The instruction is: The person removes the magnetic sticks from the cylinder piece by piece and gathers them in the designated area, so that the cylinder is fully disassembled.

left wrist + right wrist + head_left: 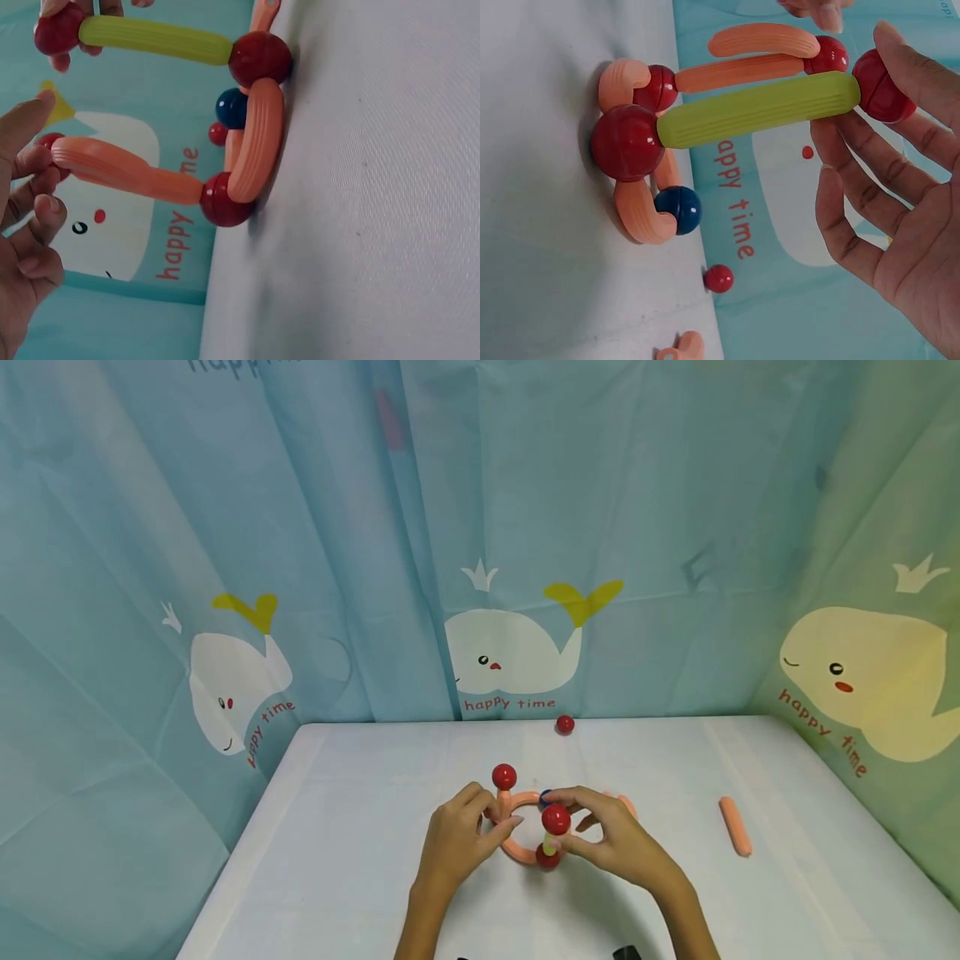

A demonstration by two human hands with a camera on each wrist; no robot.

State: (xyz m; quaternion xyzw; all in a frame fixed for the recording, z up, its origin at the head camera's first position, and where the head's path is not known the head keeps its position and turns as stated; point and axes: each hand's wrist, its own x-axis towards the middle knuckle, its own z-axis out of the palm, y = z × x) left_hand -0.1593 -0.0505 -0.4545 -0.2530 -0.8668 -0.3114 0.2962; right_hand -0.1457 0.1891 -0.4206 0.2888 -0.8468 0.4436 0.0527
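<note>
A ring of curved orange sticks (517, 852), joined by red balls and a blue ball (678, 210), lies on the white table. Two rods stand up from it: an orange rod (176, 186) and a yellow-green rod (757, 109), each topped by a red ball. A curved orange stick (97, 157) sticks out sideways from the ball (504, 777) on the orange rod. My left hand (457, 835) is beside that ball, its fingers loosely bent and holding nothing. With thumb and fingers, my right hand (615, 839) pinches the red ball (556, 819) atop the yellow-green rod.
A loose red ball (565, 725) lies at the table's back edge. Farther right lies an orange stick (735, 827). Other orange pieces (626, 806) are partly hidden behind my right hand. A blue curtain (660, 668) with whale prints hangs around the table.
</note>
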